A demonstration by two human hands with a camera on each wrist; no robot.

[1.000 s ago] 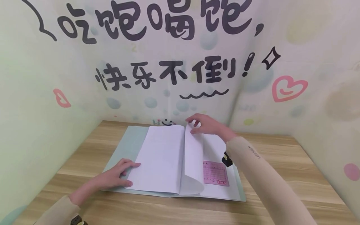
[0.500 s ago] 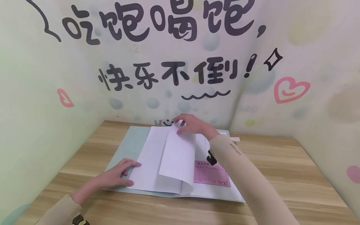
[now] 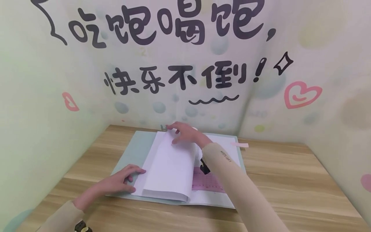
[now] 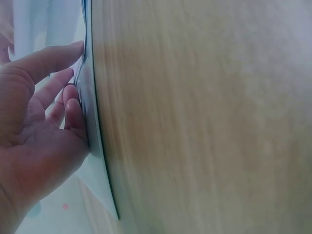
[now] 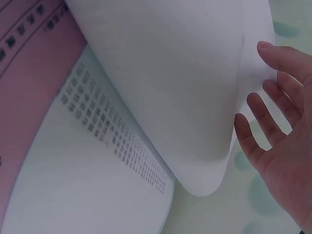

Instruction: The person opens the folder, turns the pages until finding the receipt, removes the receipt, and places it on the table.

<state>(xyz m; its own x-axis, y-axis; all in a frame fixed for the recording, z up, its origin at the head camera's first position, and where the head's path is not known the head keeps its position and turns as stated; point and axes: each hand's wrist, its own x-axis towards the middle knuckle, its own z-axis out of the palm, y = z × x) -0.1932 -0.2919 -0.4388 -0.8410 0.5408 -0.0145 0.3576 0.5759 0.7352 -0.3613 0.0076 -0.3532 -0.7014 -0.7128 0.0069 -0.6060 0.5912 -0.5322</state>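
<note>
An open book with a pale blue cover [image 3: 131, 151] lies on the table. A white page [image 3: 169, 169] arches over toward the left side, its lower edge bowed up off the sheets below. My right hand [image 3: 185, 132] is at that page's top end, fingers fairly straight; in the right wrist view the thumb and fingertips [image 5: 240, 122] overlap the page's edge. My left hand [image 3: 118, 181] rests at the lower left of the book, thumb and forefinger spread on the edge of the left pages. Under the turning page, a pink card with a printed grid [image 3: 203, 180] partly shows on the right side.
A wood-grain table [image 3: 290, 187] bears the book. Light pink paper strip [image 3: 243, 145] sticks out past the book's upper right edge. A patterned wall [image 3: 174, 109] with black lettering stands close behind the book, and side walls flank the table.
My right hand has moved left across the book, and the page has swung over from the right side onto the left. More of the printed right page came into view. My left hand stays put.
</note>
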